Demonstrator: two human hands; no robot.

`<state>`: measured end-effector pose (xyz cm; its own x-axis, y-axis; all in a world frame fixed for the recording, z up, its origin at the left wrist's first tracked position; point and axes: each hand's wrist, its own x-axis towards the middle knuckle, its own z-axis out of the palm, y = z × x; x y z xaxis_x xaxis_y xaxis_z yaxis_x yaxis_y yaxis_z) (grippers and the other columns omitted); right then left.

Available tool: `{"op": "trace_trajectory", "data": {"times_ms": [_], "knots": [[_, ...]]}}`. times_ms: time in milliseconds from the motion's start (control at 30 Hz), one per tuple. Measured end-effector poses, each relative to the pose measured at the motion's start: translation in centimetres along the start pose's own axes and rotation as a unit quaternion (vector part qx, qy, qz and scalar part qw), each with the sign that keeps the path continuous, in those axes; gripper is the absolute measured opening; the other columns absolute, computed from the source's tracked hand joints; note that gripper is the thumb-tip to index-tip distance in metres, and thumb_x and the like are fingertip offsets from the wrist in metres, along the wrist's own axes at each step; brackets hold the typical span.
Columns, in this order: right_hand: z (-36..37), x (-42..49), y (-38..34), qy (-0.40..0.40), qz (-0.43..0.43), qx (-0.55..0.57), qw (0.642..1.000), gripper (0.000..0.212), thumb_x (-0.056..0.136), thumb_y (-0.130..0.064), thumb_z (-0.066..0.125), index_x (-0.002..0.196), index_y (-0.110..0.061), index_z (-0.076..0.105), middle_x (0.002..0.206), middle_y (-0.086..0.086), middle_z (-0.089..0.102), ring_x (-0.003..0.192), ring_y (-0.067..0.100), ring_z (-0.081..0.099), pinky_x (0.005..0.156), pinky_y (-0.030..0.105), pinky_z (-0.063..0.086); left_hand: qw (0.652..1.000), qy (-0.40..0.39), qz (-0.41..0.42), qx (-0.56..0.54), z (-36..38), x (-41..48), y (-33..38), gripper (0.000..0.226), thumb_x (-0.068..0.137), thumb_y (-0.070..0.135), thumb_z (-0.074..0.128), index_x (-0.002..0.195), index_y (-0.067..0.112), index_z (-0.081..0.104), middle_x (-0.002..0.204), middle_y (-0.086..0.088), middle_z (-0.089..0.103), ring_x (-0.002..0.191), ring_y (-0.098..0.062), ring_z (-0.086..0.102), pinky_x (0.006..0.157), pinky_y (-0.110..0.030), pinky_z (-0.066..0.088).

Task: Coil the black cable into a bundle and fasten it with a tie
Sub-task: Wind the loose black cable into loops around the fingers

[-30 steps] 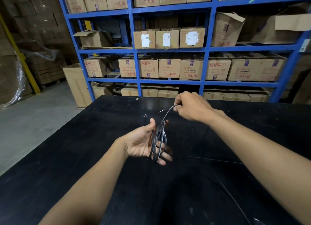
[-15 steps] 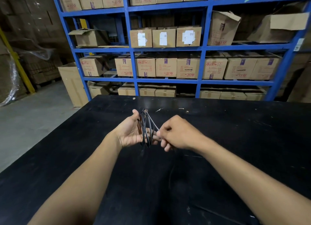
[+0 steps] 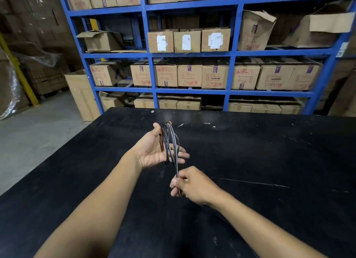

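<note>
The black cable (image 3: 170,142) is wound in several long loops around my left hand (image 3: 154,149), which is held palm up above the black table (image 3: 269,151), fingers spread, with the loops running from thumb to fingers. From the loops one strand runs down into my right hand (image 3: 192,184), which pinches it just below and toward me. A slack length of cable (image 3: 250,182) trails to the right across the table. I see no tie.
Blue steel shelving (image 3: 154,55) stacked with cardboard boxes stands behind the table's far edge. A tall open carton (image 3: 81,95) sits on the concrete floor at the left. Small light scraps (image 3: 181,125) lie on the table beyond my hands.
My right hand has swung from above the loops, past my left fingers, down to below them, laying another turn of cable around my left hand. My left hand rose slightly.
</note>
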<state>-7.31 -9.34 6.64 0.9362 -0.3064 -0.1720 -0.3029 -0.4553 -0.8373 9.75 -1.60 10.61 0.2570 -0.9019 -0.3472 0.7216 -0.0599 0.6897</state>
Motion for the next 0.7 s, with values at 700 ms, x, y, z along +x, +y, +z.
{"op": "trace_trajectory", "data": {"times_ms": [700], "knots": [[-5.1,4.5,3.9,0.063,0.012,-0.18,0.982,0.022,0.093,-0.017,0.061,0.073,-0.028,0.066,0.06,-0.014,0.064,0.055,-0.003,0.057,0.047,0.013,0.036,0.976,-0.217,-0.035,0.007,1.5,-2.0,-0.6,0.059,0.09,0.069,0.025,0.144,0.048,0.038,0.149,-0.047,0.017,0.134,-0.063,0.022,0.09,-0.066,0.049]]}}
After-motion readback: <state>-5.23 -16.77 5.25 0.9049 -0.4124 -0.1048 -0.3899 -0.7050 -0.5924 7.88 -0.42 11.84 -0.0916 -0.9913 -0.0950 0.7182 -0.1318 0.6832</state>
